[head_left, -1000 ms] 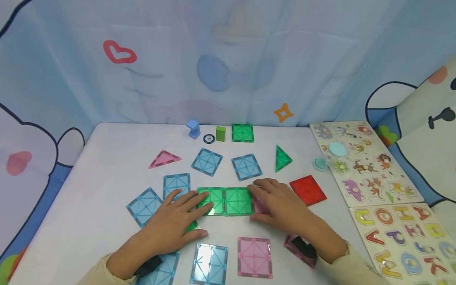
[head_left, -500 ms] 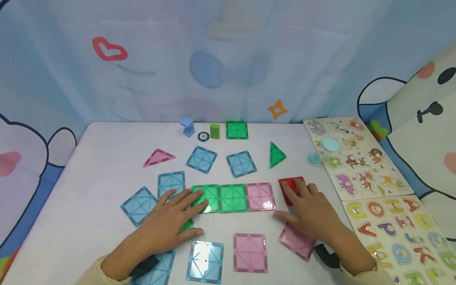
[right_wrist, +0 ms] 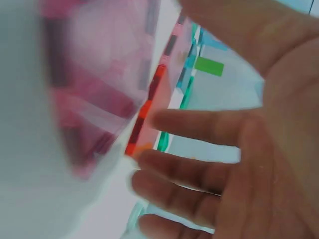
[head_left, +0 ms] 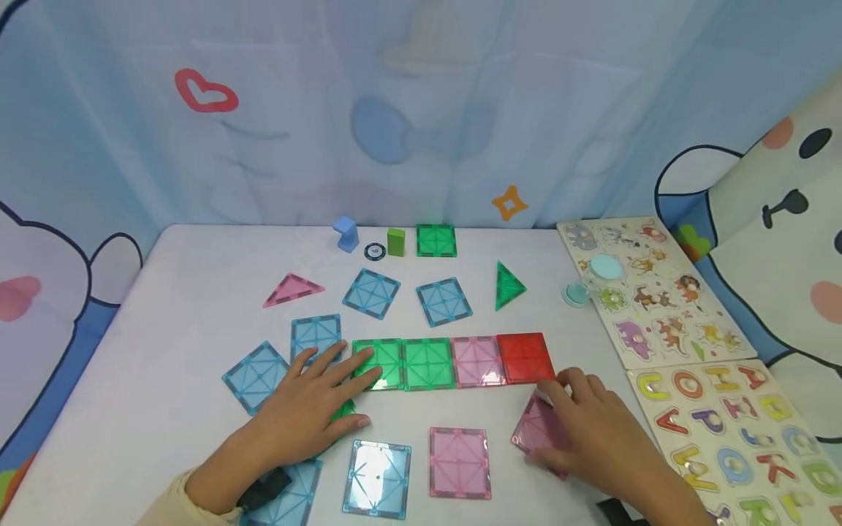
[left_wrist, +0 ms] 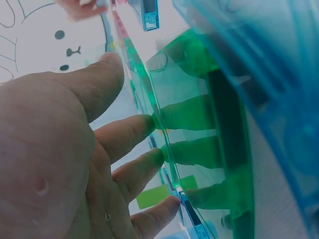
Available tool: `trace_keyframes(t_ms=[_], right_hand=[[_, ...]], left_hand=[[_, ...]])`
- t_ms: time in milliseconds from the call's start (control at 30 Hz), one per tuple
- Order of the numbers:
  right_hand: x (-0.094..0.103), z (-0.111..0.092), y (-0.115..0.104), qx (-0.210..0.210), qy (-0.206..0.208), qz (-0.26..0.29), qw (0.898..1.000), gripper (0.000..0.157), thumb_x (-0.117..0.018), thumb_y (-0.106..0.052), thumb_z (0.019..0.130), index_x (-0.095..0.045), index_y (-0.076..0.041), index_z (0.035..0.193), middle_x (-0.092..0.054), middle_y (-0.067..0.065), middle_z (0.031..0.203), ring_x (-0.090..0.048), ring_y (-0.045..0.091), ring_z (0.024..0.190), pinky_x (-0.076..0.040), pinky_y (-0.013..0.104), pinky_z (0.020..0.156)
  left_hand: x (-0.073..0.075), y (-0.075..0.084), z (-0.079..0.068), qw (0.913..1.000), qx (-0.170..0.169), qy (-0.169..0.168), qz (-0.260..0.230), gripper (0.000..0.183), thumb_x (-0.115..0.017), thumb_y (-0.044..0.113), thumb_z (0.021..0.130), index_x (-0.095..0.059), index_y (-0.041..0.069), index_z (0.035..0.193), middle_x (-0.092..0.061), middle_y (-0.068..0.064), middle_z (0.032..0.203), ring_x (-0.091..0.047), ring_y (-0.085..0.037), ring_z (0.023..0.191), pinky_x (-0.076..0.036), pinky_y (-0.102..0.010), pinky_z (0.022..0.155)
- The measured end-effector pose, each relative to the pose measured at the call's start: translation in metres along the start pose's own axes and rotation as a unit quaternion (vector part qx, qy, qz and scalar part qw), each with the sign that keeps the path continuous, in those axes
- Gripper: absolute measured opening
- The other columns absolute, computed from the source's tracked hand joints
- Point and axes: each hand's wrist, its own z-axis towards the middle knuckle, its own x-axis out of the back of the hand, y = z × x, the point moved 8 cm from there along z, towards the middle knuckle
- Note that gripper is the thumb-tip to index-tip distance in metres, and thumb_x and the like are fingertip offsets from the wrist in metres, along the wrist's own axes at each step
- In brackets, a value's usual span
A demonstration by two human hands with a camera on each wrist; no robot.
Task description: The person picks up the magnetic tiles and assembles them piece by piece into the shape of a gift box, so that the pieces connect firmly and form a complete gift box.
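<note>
Two green square magnetic tiles (head_left: 429, 364), a pink tile (head_left: 477, 361) and a red tile (head_left: 526, 358) form a row edge to edge. My left hand (head_left: 309, 409) is spread at the row's left end, fingertips at the first green tile. Another green piece (head_left: 343, 411) lies partly hidden under that hand. On the right, my right hand (head_left: 585, 431) reaches over an angled pink tile (head_left: 534, 427), thumb near its lower edge and index finger near its upper corner. In the right wrist view, the fingers (right_wrist: 199, 127) are extended, with the blurred pink tile (right_wrist: 99, 64) beside them.
Blue tiles (head_left: 256, 376) lie around the left hand; a blue tile (head_left: 376, 478) and a pink tile (head_left: 460, 463) are in front. Triangles (head_left: 509, 286), small blocks (head_left: 396, 242) and more tiles stand behind the row. Animal (head_left: 651, 292) and letter puzzle boards (head_left: 743, 431) line the right side.
The right hand left the pink tile at the row, moved the red tile left against it, then came toward the angled pink tile. The left hand stays nearly still.
</note>
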Motion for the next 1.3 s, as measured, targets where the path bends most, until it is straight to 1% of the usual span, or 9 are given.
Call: trace_keyframes(t_ms=[200, 367, 567, 700, 800, 867, 933, 1167, 1300], right_hand=[[-0.025, -0.027, -0.007, 0.024, -0.08, -0.026, 0.996, 0.088, -0.076, -0.062, 0.062, -0.049, -0.025, 0.137, -0.051, -0.001, 0.116, -0.047, 0.018, 0.102, -0.049, 0.042, 0.087], [-0.02, -0.024, -0.01, 0.041, -0.009, -0.045, 0.998, 0.077, -0.081, -0.042, 0.068, -0.046, -0.043, 0.137, -0.049, -0.001, 0.117, -0.046, 0.019, 0.102, -0.051, 0.041, 0.085], [-0.01, -0.018, -0.011, 0.031, 0.044, -0.047, 0.997, 0.072, -0.081, -0.037, 0.071, -0.049, -0.044, 0.134, -0.046, 0.006, 0.121, -0.044, 0.025, 0.103, -0.049, 0.045, 0.086], [-0.009, -0.022, -0.048, 0.13, 0.032, -0.001, 0.991, 0.067, -0.069, -0.055, 0.077, -0.039, -0.051, 0.137, -0.039, -0.003, 0.142, -0.042, 0.018, 0.112, -0.049, 0.041, 0.088], [-0.017, -0.032, -0.084, 0.257, -0.004, 0.032, 0.966, 0.059, -0.049, -0.066, 0.085, -0.037, -0.048, 0.14, -0.035, -0.01, 0.147, -0.04, 0.009, 0.106, -0.048, 0.023, 0.078], [-0.022, -0.036, -0.094, 0.297, -0.023, 0.047, 0.953, 0.052, -0.041, -0.065, 0.089, -0.042, -0.045, 0.138, -0.037, -0.011, 0.147, -0.039, 0.005, 0.097, -0.041, 0.017, 0.069], [-0.022, -0.035, -0.092, 0.293, -0.017, 0.046, 0.955, 0.049, -0.043, -0.063, 0.089, -0.048, -0.043, 0.134, -0.042, -0.012, 0.144, -0.039, 0.005, 0.093, -0.037, 0.017, 0.066], [-0.015, -0.018, -0.067, 0.169, 0.011, 0.022, 0.985, 0.048, -0.053, -0.063, 0.085, -0.054, -0.044, 0.13, -0.041, -0.017, 0.144, -0.038, 0.004, 0.096, -0.042, 0.025, 0.073], [-0.008, -0.02, -0.098, 0.248, 0.037, 0.038, 0.967, 0.056, -0.051, -0.063, 0.087, -0.048, -0.037, 0.137, -0.035, -0.014, 0.148, -0.039, 0.004, 0.098, -0.045, 0.021, 0.073]], left_hand=[[-0.004, 0.003, -0.004, 0.9999, 0.007, -0.011, -0.005, 0.063, -0.045, 0.06, 0.091, -0.035, 0.031, 0.146, -0.026, 0.003, 0.155, -0.02, -0.032, 0.142, -0.017, -0.061, 0.107], [-0.005, 0.003, -0.006, 0.9999, 0.012, -0.003, -0.004, 0.061, -0.047, 0.057, 0.092, -0.036, 0.03, 0.146, -0.027, 0.004, 0.154, -0.02, -0.032, 0.142, -0.016, -0.062, 0.107], [-0.004, 0.002, -0.004, 1.0, 0.005, 0.002, 0.001, 0.06, -0.047, 0.055, 0.093, -0.035, 0.03, 0.146, -0.025, 0.004, 0.155, -0.019, -0.032, 0.142, -0.015, -0.062, 0.107], [-0.004, 0.002, -0.003, 1.0, 0.0, 0.004, 0.004, 0.06, -0.047, 0.055, 0.093, -0.034, 0.031, 0.147, -0.025, 0.005, 0.155, -0.018, -0.032, 0.142, -0.015, -0.061, 0.108], [-0.004, 0.001, -0.003, 1.0, 0.001, 0.004, 0.007, 0.06, -0.047, 0.054, 0.093, -0.033, 0.032, 0.147, -0.024, 0.005, 0.155, -0.018, -0.032, 0.142, -0.015, -0.061, 0.107], [-0.005, 0.001, -0.003, 1.0, 0.001, 0.003, 0.008, 0.06, -0.048, 0.054, 0.093, -0.033, 0.032, 0.147, -0.024, 0.006, 0.155, -0.018, -0.032, 0.143, -0.015, -0.061, 0.107], [-0.005, 0.001, -0.002, 1.0, -0.001, 0.003, 0.009, 0.06, -0.048, 0.054, 0.093, -0.033, 0.032, 0.147, -0.024, 0.006, 0.155, -0.017, -0.032, 0.143, -0.016, -0.061, 0.107], [-0.004, 0.0, -0.001, 0.9999, -0.002, 0.003, 0.01, 0.058, -0.048, 0.053, 0.093, -0.035, 0.031, 0.146, -0.026, 0.005, 0.155, -0.017, -0.031, 0.143, -0.016, -0.061, 0.107], [-0.004, -0.001, -0.001, 0.9999, 0.002, 0.005, 0.015, 0.058, -0.047, 0.053, 0.093, -0.036, 0.032, 0.146, -0.026, 0.005, 0.154, -0.017, -0.031, 0.143, -0.015, -0.061, 0.108]])
